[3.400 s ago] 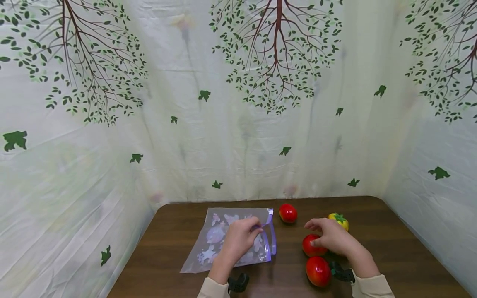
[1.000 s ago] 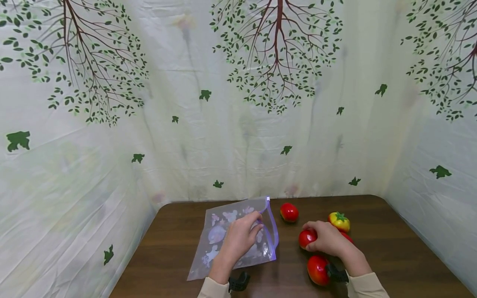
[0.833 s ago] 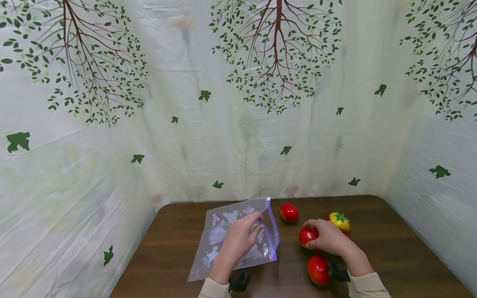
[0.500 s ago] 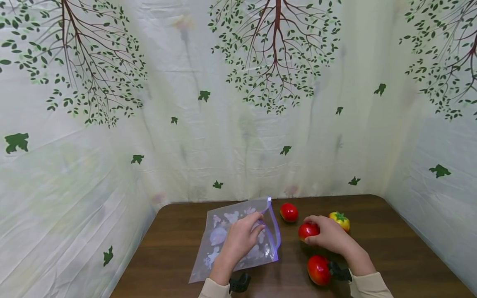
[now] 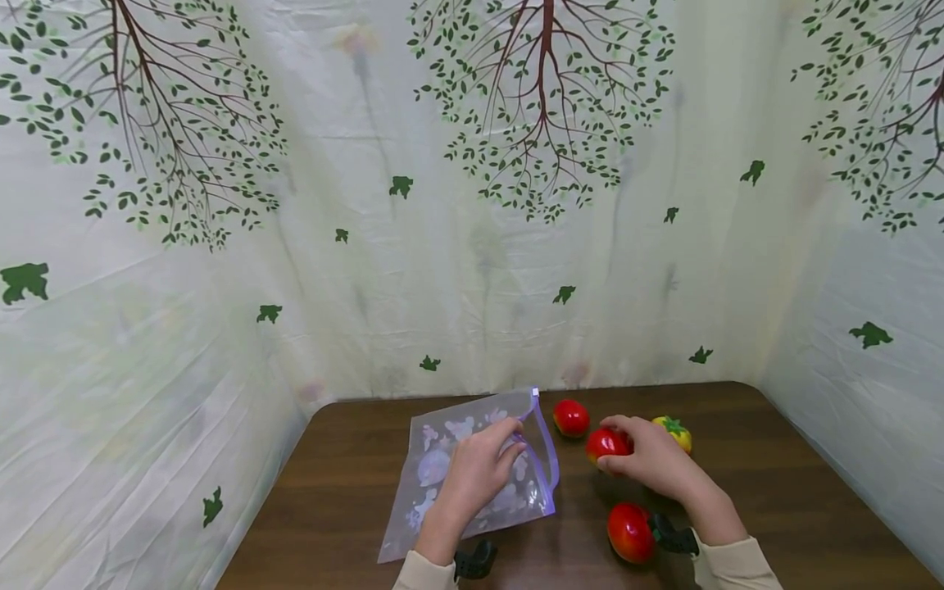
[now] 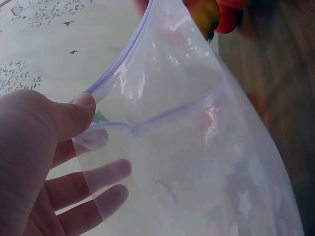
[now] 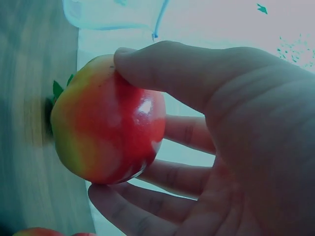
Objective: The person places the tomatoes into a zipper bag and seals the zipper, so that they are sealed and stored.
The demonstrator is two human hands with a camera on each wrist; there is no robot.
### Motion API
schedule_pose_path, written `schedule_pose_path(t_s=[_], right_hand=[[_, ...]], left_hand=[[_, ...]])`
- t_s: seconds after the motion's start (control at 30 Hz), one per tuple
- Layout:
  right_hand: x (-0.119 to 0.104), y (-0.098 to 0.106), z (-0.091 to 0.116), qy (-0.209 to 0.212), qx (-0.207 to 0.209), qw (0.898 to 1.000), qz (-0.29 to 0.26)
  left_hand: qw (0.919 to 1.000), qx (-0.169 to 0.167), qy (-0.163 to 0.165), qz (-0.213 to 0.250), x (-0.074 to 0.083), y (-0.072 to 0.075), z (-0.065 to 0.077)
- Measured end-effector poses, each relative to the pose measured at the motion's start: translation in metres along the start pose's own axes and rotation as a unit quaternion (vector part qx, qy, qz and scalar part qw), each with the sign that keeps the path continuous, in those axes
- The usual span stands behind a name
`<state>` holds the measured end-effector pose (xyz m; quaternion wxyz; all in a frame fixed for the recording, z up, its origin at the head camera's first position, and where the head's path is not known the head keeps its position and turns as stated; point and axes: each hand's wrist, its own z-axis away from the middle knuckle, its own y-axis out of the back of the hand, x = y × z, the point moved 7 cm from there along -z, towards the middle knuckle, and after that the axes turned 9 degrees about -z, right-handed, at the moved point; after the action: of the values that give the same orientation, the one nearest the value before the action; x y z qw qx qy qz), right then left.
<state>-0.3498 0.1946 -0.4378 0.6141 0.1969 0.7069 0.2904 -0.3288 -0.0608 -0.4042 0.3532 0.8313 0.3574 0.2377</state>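
In the head view my left hand pinches the mouth edge of a clear zip bag with a purple zip and pale printed shapes. The left wrist view has its thumb outside the film and fingertips showing through it, with the mouth gaping. My right hand grips a glossy red tomato between thumb and fingers, to the right of the bag mouth. Close up, this tomato shows yellow-green patches and a green leafy top, which faces away from the palm.
Another red tomato lies behind, near the bag's far corner. A third tomato sits in front by the right wrist strap. A yellow tomato with green leaves is partly hidden behind the right hand. Printed curtains surround the brown table.
Since 3.4 seconds ago, my right hand has taken hold of a tomato and moved it left and away. The bag's zip corner has risen and its mouth has widened in my left hand.
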Motion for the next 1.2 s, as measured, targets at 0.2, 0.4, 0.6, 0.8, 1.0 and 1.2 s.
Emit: schedule_pose_path(t_s=[0.2, 0.4, 0.6, 0.8, 1.0, 1.2], right_hand=[[-0.003, 0.0, 0.001, -0.001, 0.008, 1.0, -0.009], [-0.015, 0.005, 0.0, 0.03, 0.024, 0.999, -0.009], [-0.022, 0.004, 0.0, 0.051, 0.037, 0.998, -0.009], [-0.028, 0.001, 0.0, 0.057, 0.048, 0.997, -0.016], [-0.031, -0.004, 0.002, 0.055, 0.055, 0.996, -0.032], [-0.034, -0.01, 0.004, 0.056, 0.052, 0.995, -0.058]], left_hand=[[1.0, 0.005, 0.001, 0.0, 0.001, 0.0, 0.0], [0.9999, 0.009, -0.001, -0.006, 0.004, 0.003, -0.004], [0.9999, 0.007, 0.002, -0.014, 0.005, 0.004, -0.004], [0.9998, 0.012, -0.001, -0.015, 0.006, 0.005, -0.004], [0.9995, 0.018, -0.022, -0.011, 0.011, 0.007, -0.004], [0.9993, 0.02, -0.03, -0.005, 0.014, 0.008, -0.004]])
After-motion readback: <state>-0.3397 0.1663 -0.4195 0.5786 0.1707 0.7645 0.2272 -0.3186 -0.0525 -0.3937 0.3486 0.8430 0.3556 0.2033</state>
